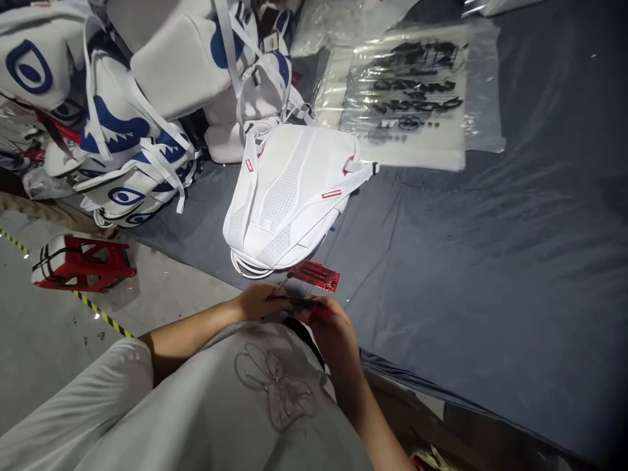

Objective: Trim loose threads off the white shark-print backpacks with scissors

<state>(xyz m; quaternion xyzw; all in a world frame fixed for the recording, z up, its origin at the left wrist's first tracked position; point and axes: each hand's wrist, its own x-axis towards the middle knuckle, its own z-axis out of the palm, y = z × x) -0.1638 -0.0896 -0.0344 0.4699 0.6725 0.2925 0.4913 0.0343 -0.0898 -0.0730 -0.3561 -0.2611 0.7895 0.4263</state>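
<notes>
At lower centre, my left hand (257,301) and right hand (339,329) pinch a dark-and-red item (303,303), best held steady beside the red packet (316,275).

Backpack (294,170) on table (490,275), piled backpacks (167,78) at left, plastic bags (407,140) behind and right
</notes>
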